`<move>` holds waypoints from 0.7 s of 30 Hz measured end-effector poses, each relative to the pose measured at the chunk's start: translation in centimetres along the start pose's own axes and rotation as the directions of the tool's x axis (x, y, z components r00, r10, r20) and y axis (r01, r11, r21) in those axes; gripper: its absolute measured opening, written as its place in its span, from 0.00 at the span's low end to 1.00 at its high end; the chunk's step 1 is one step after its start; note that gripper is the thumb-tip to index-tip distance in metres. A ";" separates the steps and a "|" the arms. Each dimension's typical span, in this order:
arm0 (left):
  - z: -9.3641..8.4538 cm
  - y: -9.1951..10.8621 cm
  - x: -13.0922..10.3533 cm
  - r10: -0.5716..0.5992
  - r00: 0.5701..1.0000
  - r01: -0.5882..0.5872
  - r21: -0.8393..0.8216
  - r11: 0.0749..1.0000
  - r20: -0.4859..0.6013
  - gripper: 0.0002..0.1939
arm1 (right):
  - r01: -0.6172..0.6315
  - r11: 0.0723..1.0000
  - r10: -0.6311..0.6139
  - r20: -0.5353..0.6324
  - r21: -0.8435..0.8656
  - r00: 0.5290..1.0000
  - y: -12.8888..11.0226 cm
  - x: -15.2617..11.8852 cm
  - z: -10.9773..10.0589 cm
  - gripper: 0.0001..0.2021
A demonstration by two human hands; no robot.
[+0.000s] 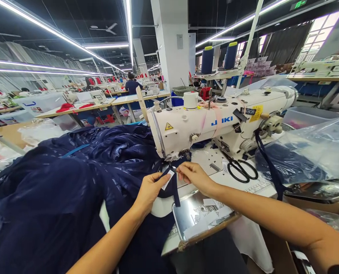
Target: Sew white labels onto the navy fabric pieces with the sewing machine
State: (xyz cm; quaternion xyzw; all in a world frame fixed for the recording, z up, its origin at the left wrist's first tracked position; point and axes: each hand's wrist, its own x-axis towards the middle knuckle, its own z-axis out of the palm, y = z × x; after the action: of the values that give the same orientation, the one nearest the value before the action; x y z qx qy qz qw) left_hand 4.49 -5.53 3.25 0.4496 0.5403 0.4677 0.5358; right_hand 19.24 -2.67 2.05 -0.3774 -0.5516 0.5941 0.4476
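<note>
My left hand (pixel 150 189) is closed on a small white label (pixel 168 180), thumb on top, against navy fabric just in front of the needle area. To its right my right hand (pixel 196 177) makes a pinch near the label's upper end; what lies between its fingertips is too small to make out. Both hands are right below the head of a white sewing machine (pixel 183 127). A narrow navy strip (pixel 175 192) hangs down between them. The large heap of navy fabric (pixel 81 171) spreads left from the machine.
Black-handled scissors (pixel 241 171) lie on the machine bed to the right. A metal tray (pixel 177 219) with printed white labels sits at the near edge. Bagged navy fabric (pixel 300 154) is at the right. Two navy thread cones (pixel 208 61) stand behind; other people work in the background.
</note>
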 end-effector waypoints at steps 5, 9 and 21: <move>0.0 0.4 -0.1 0.046 0.999 -0.046 0.029 0.999 0.010 0.14 | 0.022 0.999 -0.025 0.110 0.024 0.994 0.0 0.4 0.3 0.10; -0.1 0.7 -0.2 0.035 0.999 -0.036 0.043 0.998 0.038 0.12 | 0.050 0.997 -0.055 0.076 0.065 0.996 0.1 0.8 0.6 0.08; -1.4 0.3 0.1 -0.053 0.998 0.047 0.131 0.990 0.036 0.16 | 0.212 0.925 -0.123 0.279 -0.315 0.952 0.6 1.8 -2.6 0.08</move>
State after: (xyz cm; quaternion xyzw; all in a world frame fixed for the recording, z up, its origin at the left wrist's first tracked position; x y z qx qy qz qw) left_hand 3.09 -5.44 3.48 0.4788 0.5701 0.4092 0.5275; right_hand 21.06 -0.13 1.29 -0.3210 -0.7294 0.4923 0.3503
